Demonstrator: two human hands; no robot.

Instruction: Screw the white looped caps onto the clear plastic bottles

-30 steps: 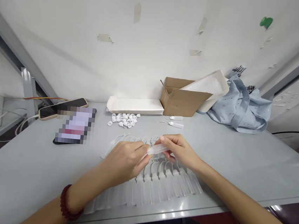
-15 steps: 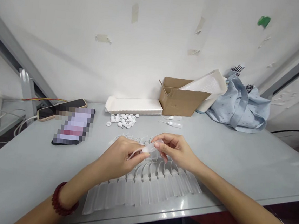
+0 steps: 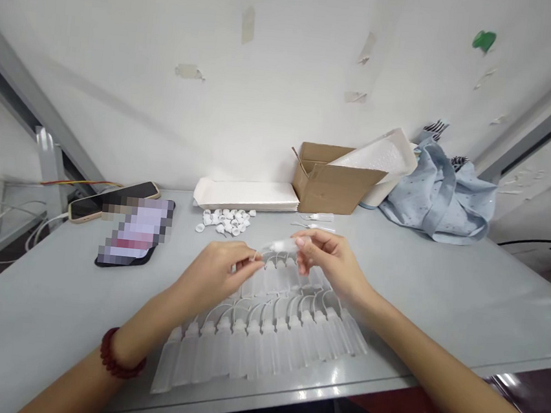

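Both my hands hold one small clear plastic dropper bottle (image 3: 279, 247) above the grey table (image 3: 442, 300). My right hand (image 3: 331, 260) pinches its body. My left hand (image 3: 218, 272) pinches the thin tip end at the left. Below my hands lies a row of several identical clear bottles (image 3: 262, 341) with curved tips, side by side near the table's front edge. A pile of small white caps (image 3: 225, 221) sits further back. Two finished bottles (image 3: 315, 221) lie by the cardboard box.
An open cardboard box (image 3: 331, 182) holds a white foam tray. A flat white tray (image 3: 247, 194) lies against the wall. Two phones (image 3: 115, 201) lie at the left, one on a cable. A blue cloth (image 3: 444, 197) is bunched at the back right.
My hands rose and moved away from me with the bottle. They now uncover the whole row of bottles on the table. My left fingers have drawn out to the tip.
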